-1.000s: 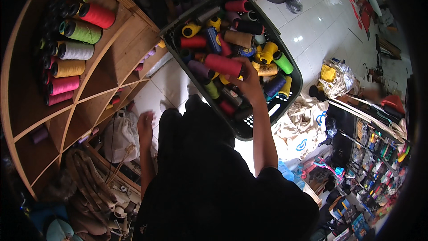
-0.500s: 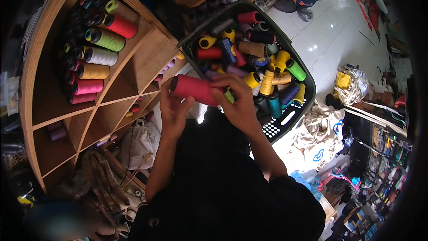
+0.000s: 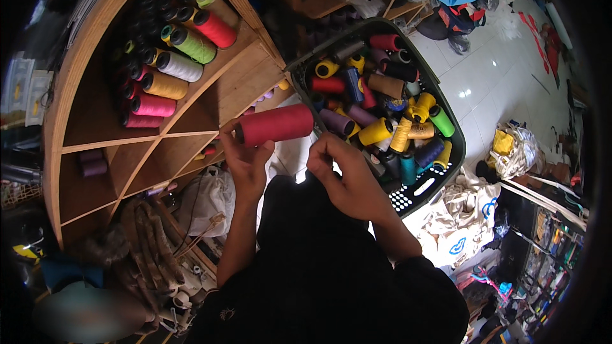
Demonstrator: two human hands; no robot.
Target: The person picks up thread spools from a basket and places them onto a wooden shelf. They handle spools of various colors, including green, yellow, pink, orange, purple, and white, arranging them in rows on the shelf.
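Note:
A crimson spool of thread (image 3: 277,124) lies sideways in my left hand (image 3: 247,162), its dark end toward the fingers and thumb that grip it. Just right of the spool, my right hand (image 3: 341,169) is apart from it, thumb and fingertips drawn together in a pinch. Whatever those fingertips hold, if anything, is too small to make out. Behind my right hand stands a dark basket (image 3: 454,143) with holes in its side, heaped with thread spools in yellow, red, brown, green, teal and purple.
On the left, a wooden shelf (image 3: 167,132) holds stacked spools, among them a white spool (image 3: 180,66) and a pink spool (image 3: 153,106). Cream cloth bags (image 3: 462,216) lie right of the basket. A white bag (image 3: 209,200) sits below the shelf. White tiled floor (image 3: 475,70) extends at upper right.
My right hand has come off the crimson spool and moved down and right. My left hand keeps hold of the spool. The whole view has shifted, with shelf and basket now farther right.

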